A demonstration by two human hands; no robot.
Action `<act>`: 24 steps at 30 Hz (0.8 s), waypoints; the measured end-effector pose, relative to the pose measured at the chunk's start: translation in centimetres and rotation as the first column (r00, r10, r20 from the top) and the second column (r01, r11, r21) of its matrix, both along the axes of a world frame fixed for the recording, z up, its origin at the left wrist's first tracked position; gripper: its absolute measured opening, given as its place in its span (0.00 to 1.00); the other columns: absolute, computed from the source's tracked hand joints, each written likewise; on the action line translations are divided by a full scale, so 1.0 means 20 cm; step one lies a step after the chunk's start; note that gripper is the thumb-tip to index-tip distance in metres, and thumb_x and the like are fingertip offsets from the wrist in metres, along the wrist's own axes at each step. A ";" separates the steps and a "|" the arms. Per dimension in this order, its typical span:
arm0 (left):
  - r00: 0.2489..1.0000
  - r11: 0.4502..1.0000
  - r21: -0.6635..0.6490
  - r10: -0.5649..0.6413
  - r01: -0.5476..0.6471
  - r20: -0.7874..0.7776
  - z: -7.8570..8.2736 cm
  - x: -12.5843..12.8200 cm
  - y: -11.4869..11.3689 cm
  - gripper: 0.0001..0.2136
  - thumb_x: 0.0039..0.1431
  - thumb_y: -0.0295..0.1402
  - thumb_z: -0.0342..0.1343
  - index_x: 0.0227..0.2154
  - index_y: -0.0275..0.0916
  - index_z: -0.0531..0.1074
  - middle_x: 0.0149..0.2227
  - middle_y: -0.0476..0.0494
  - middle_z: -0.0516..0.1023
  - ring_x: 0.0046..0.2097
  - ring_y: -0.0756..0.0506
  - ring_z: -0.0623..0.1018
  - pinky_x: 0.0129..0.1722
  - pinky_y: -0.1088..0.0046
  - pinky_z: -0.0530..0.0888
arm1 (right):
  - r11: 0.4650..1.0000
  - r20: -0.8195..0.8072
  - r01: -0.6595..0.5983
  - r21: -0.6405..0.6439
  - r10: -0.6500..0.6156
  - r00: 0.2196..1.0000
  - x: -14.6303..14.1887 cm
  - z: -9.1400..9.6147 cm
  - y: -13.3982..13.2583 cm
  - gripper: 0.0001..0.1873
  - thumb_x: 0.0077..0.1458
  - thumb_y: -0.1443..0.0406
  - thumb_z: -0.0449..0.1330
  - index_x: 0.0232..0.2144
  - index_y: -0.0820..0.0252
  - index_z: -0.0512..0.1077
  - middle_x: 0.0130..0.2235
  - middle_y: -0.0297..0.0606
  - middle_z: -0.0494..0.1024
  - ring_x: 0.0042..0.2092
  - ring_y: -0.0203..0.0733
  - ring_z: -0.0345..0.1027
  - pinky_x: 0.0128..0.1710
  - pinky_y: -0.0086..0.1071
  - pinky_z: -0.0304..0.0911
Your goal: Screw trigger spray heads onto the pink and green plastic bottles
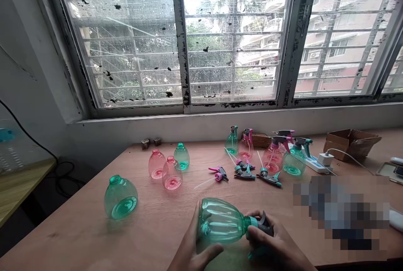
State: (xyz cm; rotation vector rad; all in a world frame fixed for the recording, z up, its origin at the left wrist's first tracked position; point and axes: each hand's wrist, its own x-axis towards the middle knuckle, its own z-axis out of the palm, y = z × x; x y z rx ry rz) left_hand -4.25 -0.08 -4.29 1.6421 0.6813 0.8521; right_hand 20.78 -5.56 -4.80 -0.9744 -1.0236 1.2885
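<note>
A clear green spray bottle (222,220) lies sideways between my hands, above the front of the table. My left hand (197,243) cups its base, thumb along the lower side. At the neck, my right hand (270,237) grips the black and green trigger sprayer head (263,224), which sits on the bottle's mouth. Whether its collar is fully threaded I cannot tell. Loose trigger sprayers with tubes, one pink and black (220,174) and one green and black (269,177), lie beyond my hands. To the left stands an open green bottle (121,198) without a sprayer.
Two open pink bottles (172,174) and another green bottle (181,156) stand at mid-left. Bottles with sprayers, such as a green one (294,161), stand at the back. Behind them are a power strip (315,164) and cardboard box (351,144). A pixelated patch covers the right side.
</note>
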 end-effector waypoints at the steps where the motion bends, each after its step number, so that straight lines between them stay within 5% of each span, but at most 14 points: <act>1: 1.000 1.000 -0.005 -0.008 0.008 0.001 0.00 0.00 0.00 0.46 0.59 0.44 0.62 0.70 0.42 0.39 0.71 0.36 0.52 0.70 0.31 0.53 0.69 0.52 0.50 | 1.000 -0.002 0.000 0.001 0.000 1.000 0.00 0.00 0.00 0.25 0.46 0.51 0.72 0.38 0.61 0.71 0.26 0.34 0.77 0.25 0.39 0.72 0.25 0.30 0.67; 7: 0.999 0.998 0.052 -0.026 0.024 0.041 -0.01 0.01 0.01 0.47 0.59 0.44 0.62 0.70 0.49 0.34 0.71 0.40 0.50 0.70 0.34 0.54 0.69 0.53 0.49 | 1.000 0.011 0.010 0.003 -0.010 1.000 0.00 0.00 0.00 0.26 0.46 0.49 0.71 0.38 0.60 0.71 0.26 0.33 0.77 0.25 0.39 0.71 0.25 0.30 0.68; 16: 0.999 0.999 0.027 -0.042 0.042 0.003 -0.02 0.00 0.01 0.49 0.57 0.46 0.64 0.70 0.45 0.36 0.70 0.36 0.52 0.69 0.32 0.55 0.68 0.53 0.51 | 1.000 0.029 0.008 0.007 -0.008 1.000 0.01 0.00 0.00 0.25 0.46 0.50 0.71 0.38 0.61 0.71 0.26 0.33 0.77 0.26 0.39 0.71 0.26 0.30 0.67; 20: 0.999 0.999 -0.013 -0.041 0.041 0.019 -0.01 0.01 0.01 0.51 0.57 0.44 0.64 0.69 0.49 0.29 0.67 0.36 0.59 0.67 0.34 0.62 0.67 0.53 0.55 | 1.000 0.022 -0.015 0.019 0.015 1.000 0.01 -0.01 0.00 0.24 0.48 0.50 0.71 0.38 0.61 0.71 0.27 0.33 0.77 0.26 0.38 0.70 0.26 0.29 0.67; 24: 0.997 0.996 -0.071 -0.050 0.054 0.059 0.02 0.01 0.00 0.54 0.55 0.46 0.66 0.70 0.42 0.31 0.65 0.31 0.62 0.66 0.32 0.63 0.66 0.54 0.57 | 1.000 0.019 -0.025 0.008 0.024 1.000 0.01 -0.01 0.00 0.25 0.47 0.51 0.71 0.39 0.61 0.71 0.27 0.33 0.77 0.26 0.38 0.71 0.26 0.29 0.67</act>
